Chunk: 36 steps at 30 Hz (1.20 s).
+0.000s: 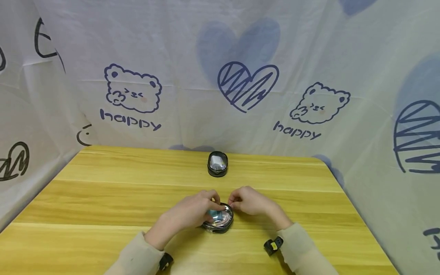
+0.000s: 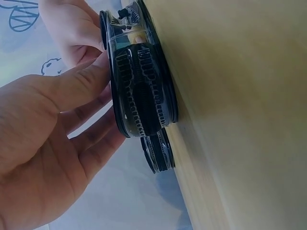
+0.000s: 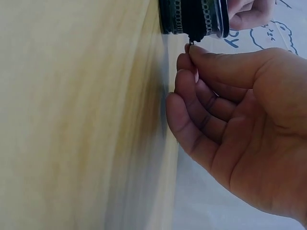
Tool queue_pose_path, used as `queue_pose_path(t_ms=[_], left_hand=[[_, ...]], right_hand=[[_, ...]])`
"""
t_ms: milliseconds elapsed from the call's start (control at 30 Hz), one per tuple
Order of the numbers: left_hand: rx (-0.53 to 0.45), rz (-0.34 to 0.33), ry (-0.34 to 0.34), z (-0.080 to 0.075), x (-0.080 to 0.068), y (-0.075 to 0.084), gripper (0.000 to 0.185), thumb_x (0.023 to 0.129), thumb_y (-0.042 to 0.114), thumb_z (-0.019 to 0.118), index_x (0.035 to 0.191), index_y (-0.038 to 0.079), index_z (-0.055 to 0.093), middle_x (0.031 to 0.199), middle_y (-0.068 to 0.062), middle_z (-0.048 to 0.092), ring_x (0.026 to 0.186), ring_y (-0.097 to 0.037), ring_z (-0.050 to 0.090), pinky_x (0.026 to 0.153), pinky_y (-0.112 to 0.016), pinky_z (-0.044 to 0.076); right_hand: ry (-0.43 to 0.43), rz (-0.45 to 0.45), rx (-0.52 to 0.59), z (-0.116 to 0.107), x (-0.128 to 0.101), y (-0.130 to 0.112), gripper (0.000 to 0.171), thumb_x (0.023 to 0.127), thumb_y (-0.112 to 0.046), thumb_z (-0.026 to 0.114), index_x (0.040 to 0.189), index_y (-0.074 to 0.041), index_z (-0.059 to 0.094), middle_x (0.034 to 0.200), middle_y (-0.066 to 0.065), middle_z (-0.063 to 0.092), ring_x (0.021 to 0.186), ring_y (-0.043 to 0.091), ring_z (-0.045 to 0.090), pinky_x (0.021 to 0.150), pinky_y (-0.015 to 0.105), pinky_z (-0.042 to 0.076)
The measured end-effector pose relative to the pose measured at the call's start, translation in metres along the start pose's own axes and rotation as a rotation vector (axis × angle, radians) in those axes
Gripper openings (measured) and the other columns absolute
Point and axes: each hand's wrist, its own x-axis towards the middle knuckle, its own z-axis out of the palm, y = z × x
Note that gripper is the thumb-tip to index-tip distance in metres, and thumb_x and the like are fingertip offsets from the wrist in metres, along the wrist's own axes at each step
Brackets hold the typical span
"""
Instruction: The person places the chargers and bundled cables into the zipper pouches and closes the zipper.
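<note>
A small round black zip case (image 1: 219, 220) with a clear top lies on the wooden table (image 1: 103, 198) near the front middle; something light blue and white shows through its lid. My left hand (image 1: 209, 205) arches over its left side and holds it, fingers lying against the clear lid (image 2: 125, 86). My right hand (image 1: 232, 202) pinches the zipper pull (image 3: 191, 44) at the case's right rim. In the right wrist view the case (image 3: 194, 17) sits just above the right hand (image 3: 189, 51). In the left wrist view, the left hand (image 2: 103, 96) is beside the case.
A second round zip case (image 1: 217, 164) stands alone farther back on the table, also seen behind the first as the far case (image 2: 158, 154). A printed cloth backdrop (image 1: 240, 76) surrounds the table on three sides. Bare wood spreads left and right of the hands.
</note>
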Motion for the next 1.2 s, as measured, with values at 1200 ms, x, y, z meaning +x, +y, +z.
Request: queue_pose_path(t_ms=[1200], left_hand=[[-0.013,0.024,0.025,0.0011,0.0023,-0.002,0.045,0.081,0.021,0.089,0.124,0.012,0.077,0.126,-0.002,0.064,0.115,-0.022,0.062,0.095,-0.036,0.057]], right_hand=[[0.054,0.06,0.015,0.0006,0.0014,-0.003,0.013,0.097,-0.001,0.066,0.091,-0.009,0.075,0.086,-0.005,0.071,0.082,0.009,0.06,0.081,0.03,0.053]])
